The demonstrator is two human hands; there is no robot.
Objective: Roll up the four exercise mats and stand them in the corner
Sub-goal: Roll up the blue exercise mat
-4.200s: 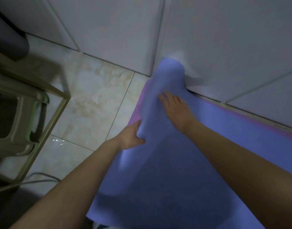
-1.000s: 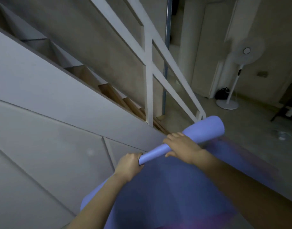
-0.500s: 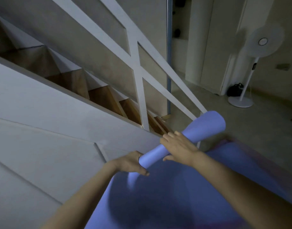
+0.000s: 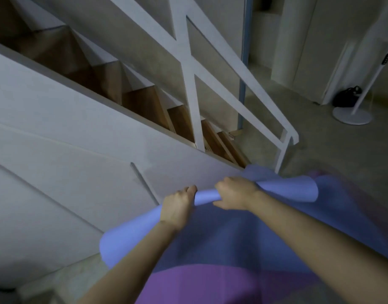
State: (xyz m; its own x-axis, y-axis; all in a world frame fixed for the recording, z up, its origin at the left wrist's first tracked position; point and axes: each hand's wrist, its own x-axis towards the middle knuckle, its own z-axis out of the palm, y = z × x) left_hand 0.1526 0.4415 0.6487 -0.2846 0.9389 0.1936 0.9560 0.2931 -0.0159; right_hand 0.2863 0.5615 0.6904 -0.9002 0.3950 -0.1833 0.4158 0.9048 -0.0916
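Mat (image 4: 221, 238) first – blue, partly rolled, right in front of us beside the white panel (image 4: 68, 150) under the stairs (image 4: 144, 104). Its rolled edge makes a thin tube running from lower left to upper right, tight between our hands and flaring loose at both ends. Our left hand (image 4: 177, 207) grips the tube from above, fingers curled over it. Our right hand (image 4: 234, 194) sits near it on the same tube, fingers wrapped over the top and thumb tucked beneath; a short bare stretch of tube shows between the two hands. Below the tube the unrolled sheet spreads toward us in darker blue, and a purple band crosses the bottom of the view – we cannot tell whether it is this mat's other face or a second mat. The right flare of the tube lies in front of the foot of the white railing (image 4: 189, 84). Farther off on the grey floor (image 4: 320, 154) stands a round white fan base (image 4: 351, 116) with its pole, and a dark bag (image 4: 348, 98) sits just behind it by the wall
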